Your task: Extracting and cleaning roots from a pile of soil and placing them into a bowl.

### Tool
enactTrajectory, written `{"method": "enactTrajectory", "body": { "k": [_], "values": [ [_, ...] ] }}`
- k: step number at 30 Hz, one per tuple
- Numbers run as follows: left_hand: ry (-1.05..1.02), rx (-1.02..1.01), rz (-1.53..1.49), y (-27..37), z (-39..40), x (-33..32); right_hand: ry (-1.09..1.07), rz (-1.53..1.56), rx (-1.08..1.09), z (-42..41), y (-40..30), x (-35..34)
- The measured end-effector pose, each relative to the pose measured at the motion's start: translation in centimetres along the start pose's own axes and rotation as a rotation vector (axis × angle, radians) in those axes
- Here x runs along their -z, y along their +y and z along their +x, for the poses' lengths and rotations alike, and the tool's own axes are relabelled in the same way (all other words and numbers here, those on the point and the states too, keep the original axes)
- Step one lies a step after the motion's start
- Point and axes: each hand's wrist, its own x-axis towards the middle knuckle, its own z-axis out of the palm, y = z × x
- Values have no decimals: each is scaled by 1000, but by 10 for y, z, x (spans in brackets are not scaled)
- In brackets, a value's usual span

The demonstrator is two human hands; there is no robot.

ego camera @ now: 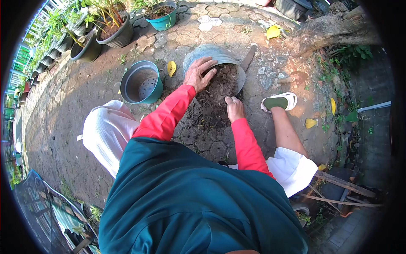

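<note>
A weathered grey-blue plastic pot (207, 50) lies tipped on its side, its mouth facing me. Dark soil matted with roots (222, 81) fills the mouth and spills onto the paving. My left hand (199, 74) grips the pot's rim on its left side, thumb by the opening. Low at the right edge of the spilled soil is my right hand (235, 108), fingers curled against it; whether they hold a clump is hidden. Left of the soil, a teal pot (156, 92) with drainage holes in its base leans slightly, with no soil inside.
A rusty flat blade (249, 57) lies beside the tipped pot. Farther right are broken stones (267, 82) and a wooden-handled tool (285, 80). Potted plants (115, 31) line the upper left. A tree trunk (333, 31) juts in at upper right. My sandalled foot (279, 102) rests on the paving.
</note>
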Motion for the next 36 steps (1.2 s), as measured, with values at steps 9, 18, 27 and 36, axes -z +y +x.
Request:
{"method": "enactTrajectory", "body": {
  "k": [9,18,27,36],
  "values": [
    [-16,53,8,-1,-3,-1,135,-159,34,-32,-46,60],
    [33,45,-17,1,-3,-7,216,-233,80,-67,-52,75],
    [39,90,-87,-1,-3,-2,297,-79,122,-99,-59,105],
    [17,144,-119,-6,-2,-3,238,-182,1,-103,-12,90]
  ]
}}
